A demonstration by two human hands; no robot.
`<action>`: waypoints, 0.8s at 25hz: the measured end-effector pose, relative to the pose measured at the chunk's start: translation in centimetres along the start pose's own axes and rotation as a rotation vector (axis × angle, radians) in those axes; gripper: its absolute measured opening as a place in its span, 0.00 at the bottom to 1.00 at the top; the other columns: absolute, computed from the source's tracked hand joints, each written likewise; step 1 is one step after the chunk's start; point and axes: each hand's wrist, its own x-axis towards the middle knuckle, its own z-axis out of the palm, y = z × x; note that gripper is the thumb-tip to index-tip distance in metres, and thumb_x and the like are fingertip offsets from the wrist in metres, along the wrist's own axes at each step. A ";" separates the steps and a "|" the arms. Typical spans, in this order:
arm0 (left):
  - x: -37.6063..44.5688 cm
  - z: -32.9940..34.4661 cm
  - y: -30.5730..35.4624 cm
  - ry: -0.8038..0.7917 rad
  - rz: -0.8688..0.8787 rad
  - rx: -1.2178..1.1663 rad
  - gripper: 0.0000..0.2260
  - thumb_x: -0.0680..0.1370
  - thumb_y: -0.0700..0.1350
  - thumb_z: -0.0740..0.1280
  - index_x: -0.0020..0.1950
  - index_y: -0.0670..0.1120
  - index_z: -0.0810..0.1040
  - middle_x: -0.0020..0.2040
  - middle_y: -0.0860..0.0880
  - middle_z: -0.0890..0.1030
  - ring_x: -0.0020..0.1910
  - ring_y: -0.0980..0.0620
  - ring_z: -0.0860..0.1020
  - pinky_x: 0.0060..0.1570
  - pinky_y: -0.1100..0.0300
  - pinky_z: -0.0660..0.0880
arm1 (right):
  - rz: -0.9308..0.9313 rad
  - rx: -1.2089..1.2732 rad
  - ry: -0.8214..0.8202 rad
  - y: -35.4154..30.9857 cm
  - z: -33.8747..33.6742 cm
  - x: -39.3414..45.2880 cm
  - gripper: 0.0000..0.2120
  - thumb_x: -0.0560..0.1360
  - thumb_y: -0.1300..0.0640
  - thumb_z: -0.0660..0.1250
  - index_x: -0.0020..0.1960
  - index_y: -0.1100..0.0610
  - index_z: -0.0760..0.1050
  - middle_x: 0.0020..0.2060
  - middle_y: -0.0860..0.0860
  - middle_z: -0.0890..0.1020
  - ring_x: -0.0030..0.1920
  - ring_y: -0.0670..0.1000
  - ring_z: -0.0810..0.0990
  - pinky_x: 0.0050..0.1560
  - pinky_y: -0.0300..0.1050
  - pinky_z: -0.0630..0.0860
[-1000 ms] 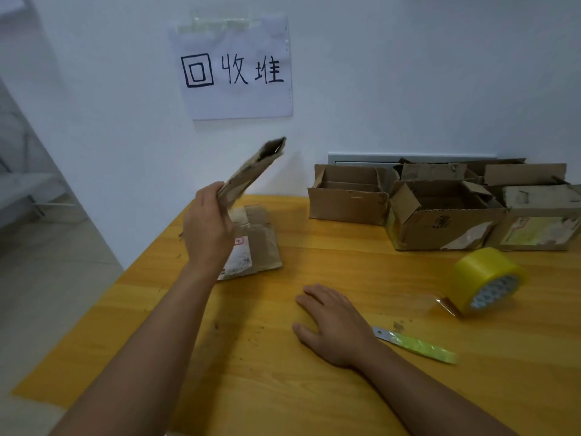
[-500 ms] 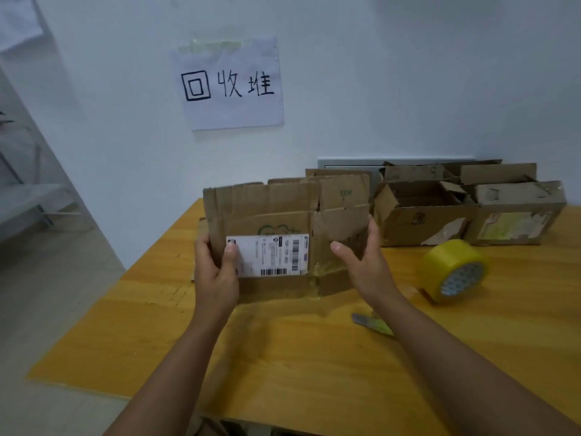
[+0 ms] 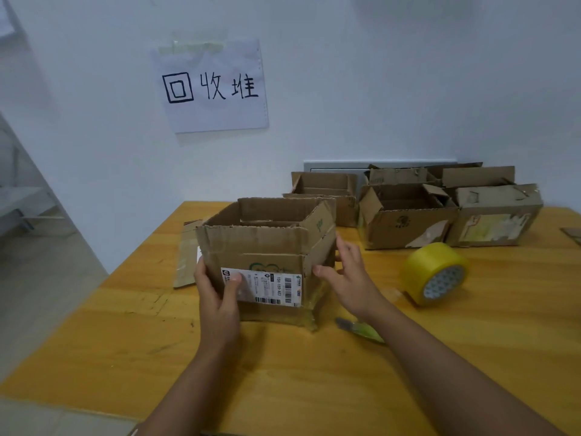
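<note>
Cardboard box (image 3: 267, 243): brown, corrugated edges, faint green print. Shipping label (image 3: 262, 286): white, black barcodes. Tape roll (image 3: 435, 273): translucent yellow, white honeycomb core. Table (image 3: 283, 372): yellow-orange wood grain. Wall sign (image 3: 213, 86): white paper, black handwritten characters. Utility knife (image 3: 361, 329): lime green.

Bright even indoor light, soft shadows under the cardboard box (image 3: 267, 262) and forearms, mild sheen on the wooden table (image 3: 471, 357), slight softness overall, wide-angle bending at edges.
</note>
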 end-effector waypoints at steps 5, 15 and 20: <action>-1.1 0.1 0.2 -0.026 0.025 0.025 0.32 0.77 0.52 0.62 0.79 0.56 0.53 0.68 0.54 0.73 0.64 0.59 0.74 0.57 0.55 0.79 | -0.062 0.098 -0.021 -0.1 0.4 0.0 0.29 0.83 0.57 0.59 0.79 0.42 0.51 0.74 0.43 0.60 0.73 0.44 0.63 0.68 0.43 0.69; -0.7 0.5 1.7 -0.057 0.029 0.109 0.30 0.77 0.59 0.62 0.74 0.72 0.50 0.73 0.59 0.67 0.70 0.61 0.68 0.64 0.57 0.73 | -0.120 0.150 -0.064 -0.9 -0.4 -0.7 0.30 0.80 0.46 0.62 0.72 0.27 0.48 0.75 0.44 0.63 0.70 0.46 0.69 0.62 0.41 0.74; 0.0 0.2 2.0 -0.059 -0.118 0.098 0.24 0.80 0.55 0.64 0.73 0.55 0.58 0.61 0.58 0.74 0.61 0.58 0.74 0.46 0.69 0.73 | -0.032 -0.004 -0.084 0.5 0.1 -0.9 0.36 0.75 0.37 0.64 0.77 0.40 0.50 0.75 0.46 0.64 0.68 0.47 0.70 0.64 0.48 0.73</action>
